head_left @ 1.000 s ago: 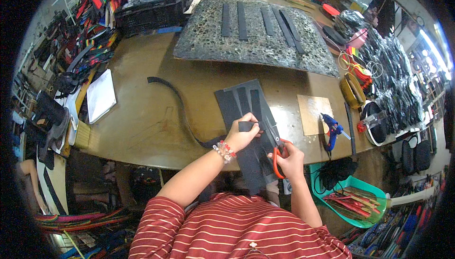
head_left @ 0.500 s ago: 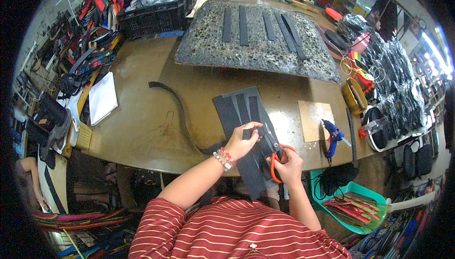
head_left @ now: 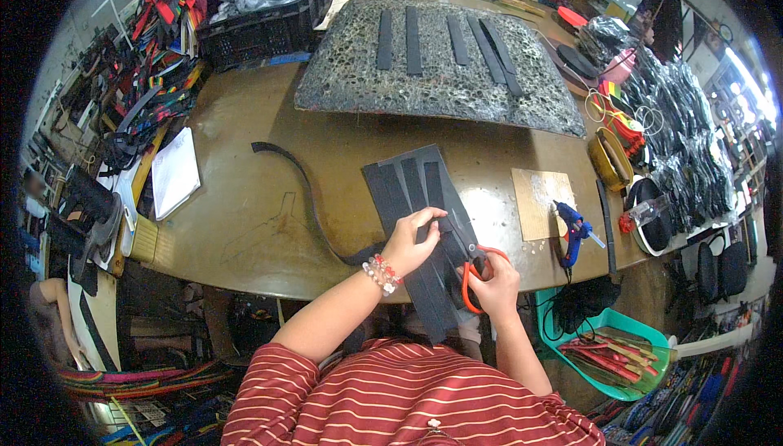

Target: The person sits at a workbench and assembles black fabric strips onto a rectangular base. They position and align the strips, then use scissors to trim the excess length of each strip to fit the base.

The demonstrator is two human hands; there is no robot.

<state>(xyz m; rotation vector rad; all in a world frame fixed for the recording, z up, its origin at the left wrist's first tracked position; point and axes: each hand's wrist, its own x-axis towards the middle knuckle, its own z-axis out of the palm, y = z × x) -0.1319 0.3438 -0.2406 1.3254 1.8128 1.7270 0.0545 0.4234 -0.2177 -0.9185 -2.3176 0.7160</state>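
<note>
My left hand is closed, thumb and forefinger pinching the end of a black strap. The strap trails from it to the left in a curve across the table. In my right hand are scissors with orange-red handles. Their blades lie close to my left fingertips, dark and hard to make out. Beneath both hands, a dark grey sheet slants over the table's front edge towards my lap. Black strips lie lengthwise on it, partly covered by my left hand.
Beyond the sheet stands a pitted grey board bearing several black strips. A blue glue gun rests by a square of cardboard at right. White paper lies left. A teal basket is below right. Another person works at the far end.
The scissors' blades, pale and visible beside my left fingers before, now hardly show against the dark material. Both hands stay nearly in place, and the whole view has shifted slightly.
</note>
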